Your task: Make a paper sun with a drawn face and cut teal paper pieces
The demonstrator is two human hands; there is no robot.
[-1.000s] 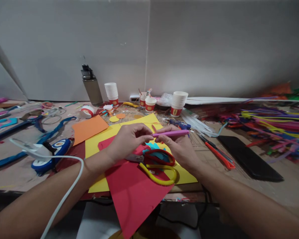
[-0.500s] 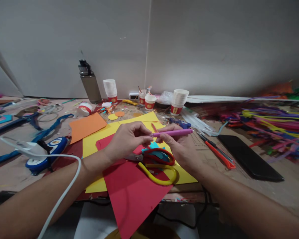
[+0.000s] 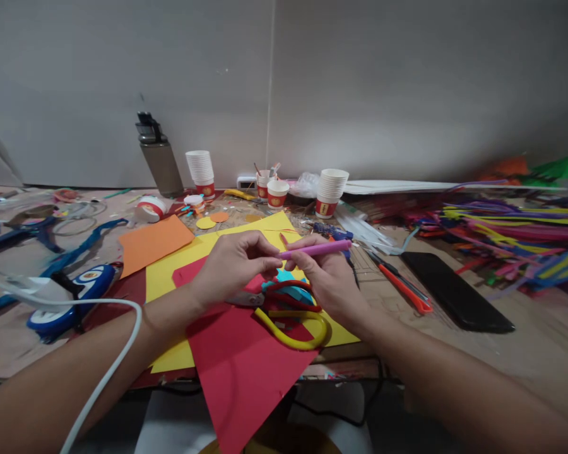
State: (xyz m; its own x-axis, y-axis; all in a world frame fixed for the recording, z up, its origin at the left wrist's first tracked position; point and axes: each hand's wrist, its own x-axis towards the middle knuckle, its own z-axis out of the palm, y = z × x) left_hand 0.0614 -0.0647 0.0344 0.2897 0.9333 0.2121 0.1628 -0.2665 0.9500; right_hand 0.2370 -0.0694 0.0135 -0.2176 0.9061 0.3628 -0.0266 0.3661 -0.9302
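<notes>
Both hands [image 3: 331, 277] pinch a purple pen [image 3: 324, 248]; the paper cups' [image 3: 333, 185] red labels [image 3: 325, 209] are too small to read.

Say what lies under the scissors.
Red paper shows under and around the scissors, with blue scraps. The left hand hides part of the blades; what lies beneath there cannot be seen.

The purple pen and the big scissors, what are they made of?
Purple pen: probably smooth plastic, from its even colour and soft sheen.
Scissors: likely metal around the pivot, where grey shows with a dull shine. Their red and yellow handles look like plastic or rubber, being thick and rounded; I can't tell which.
</notes>
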